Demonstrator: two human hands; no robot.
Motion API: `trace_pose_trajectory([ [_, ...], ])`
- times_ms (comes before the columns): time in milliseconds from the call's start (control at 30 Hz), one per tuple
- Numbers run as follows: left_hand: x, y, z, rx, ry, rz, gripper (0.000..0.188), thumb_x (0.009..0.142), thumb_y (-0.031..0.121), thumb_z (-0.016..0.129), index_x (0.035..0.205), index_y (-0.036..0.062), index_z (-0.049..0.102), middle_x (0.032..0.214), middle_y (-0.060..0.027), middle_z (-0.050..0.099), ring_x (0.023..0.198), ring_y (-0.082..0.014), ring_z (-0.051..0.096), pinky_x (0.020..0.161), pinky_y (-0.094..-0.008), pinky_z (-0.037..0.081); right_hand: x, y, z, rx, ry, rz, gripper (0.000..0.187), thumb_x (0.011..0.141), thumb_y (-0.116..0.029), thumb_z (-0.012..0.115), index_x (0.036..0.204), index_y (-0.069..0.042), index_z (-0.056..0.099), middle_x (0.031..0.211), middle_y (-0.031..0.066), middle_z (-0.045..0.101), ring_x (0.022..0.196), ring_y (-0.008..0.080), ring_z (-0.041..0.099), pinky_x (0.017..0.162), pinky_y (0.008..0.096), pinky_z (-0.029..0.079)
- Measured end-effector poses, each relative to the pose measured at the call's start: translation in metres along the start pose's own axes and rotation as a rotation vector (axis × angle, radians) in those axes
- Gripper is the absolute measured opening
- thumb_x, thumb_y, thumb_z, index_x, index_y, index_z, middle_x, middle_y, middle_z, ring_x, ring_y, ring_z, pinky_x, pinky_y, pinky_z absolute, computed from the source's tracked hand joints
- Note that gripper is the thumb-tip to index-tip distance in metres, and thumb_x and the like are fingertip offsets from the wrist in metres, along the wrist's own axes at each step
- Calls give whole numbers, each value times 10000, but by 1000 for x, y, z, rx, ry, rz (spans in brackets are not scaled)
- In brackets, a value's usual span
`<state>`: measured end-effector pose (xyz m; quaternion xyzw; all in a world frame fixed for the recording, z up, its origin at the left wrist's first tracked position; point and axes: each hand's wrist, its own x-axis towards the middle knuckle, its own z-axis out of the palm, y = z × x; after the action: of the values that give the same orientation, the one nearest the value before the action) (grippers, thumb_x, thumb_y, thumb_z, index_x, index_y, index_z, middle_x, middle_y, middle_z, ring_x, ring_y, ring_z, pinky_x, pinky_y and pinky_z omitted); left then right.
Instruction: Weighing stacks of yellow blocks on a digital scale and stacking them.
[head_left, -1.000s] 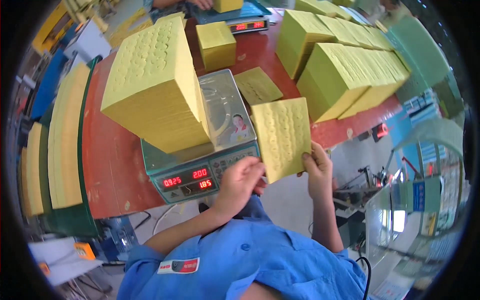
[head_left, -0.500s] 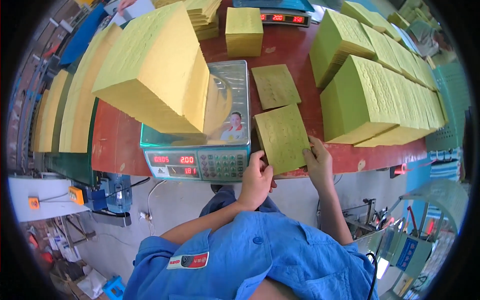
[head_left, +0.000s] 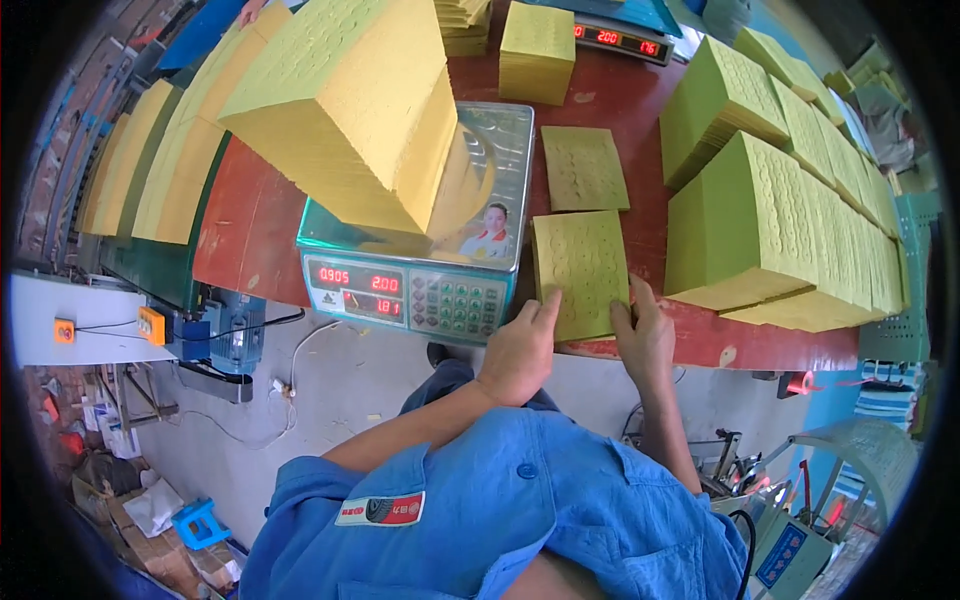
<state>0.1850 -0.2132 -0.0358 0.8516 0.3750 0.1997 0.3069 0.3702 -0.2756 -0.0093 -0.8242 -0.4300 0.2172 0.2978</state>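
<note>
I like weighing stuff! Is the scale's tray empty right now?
No, a tall stack of yellow sheets sits on the scale, and its red display is lit.

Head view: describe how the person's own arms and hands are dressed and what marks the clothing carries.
Both the left hand and right hand are bare, with no gloves. The forearms are bare too; short sleeves of a blue work shirt end above the elbows. The shirt has a blue button and a red and white chest patch.
</note>
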Motion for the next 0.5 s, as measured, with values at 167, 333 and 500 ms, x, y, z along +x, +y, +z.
trace_pose_trajectory([
  [167, 3, 1, -5, 176, -112, 21, 623, 818, 19, 572, 1423, -40, 437, 973, -170, 648, 768, -337, 691, 610, -419, 573, 5, 15, 0, -155, -78, 3, 419, 936, -325, 613, 1302, -122, 600, 757, 199, 675, 713, 385, 683, 639, 487, 517],
  [333, 10, 0, -2, 244, -104, 124, 627, 816, 46, 577, 1408, -94, 427, 863, -162, 668, 659, -326, 692, 570, -422, 567, 3, 30, 10, -232, 40, -83, 274, 950, -337, 615, 1058, -87, 642, 691, 157, 648, 629, 379, 645, 586, 462, 494],
  [500, 7, 6, -11, 254, -196, 73, 594, 814, -9, 580, 1392, -55, 453, 894, -149, 673, 767, -310, 695, 615, -418, 556, -4, 29, 11, -262, 108, -107, 308, 964, -334, 611, 1166, -104, 654, 711, 169, 657, 650, 372, 653, 598, 462, 503],
])
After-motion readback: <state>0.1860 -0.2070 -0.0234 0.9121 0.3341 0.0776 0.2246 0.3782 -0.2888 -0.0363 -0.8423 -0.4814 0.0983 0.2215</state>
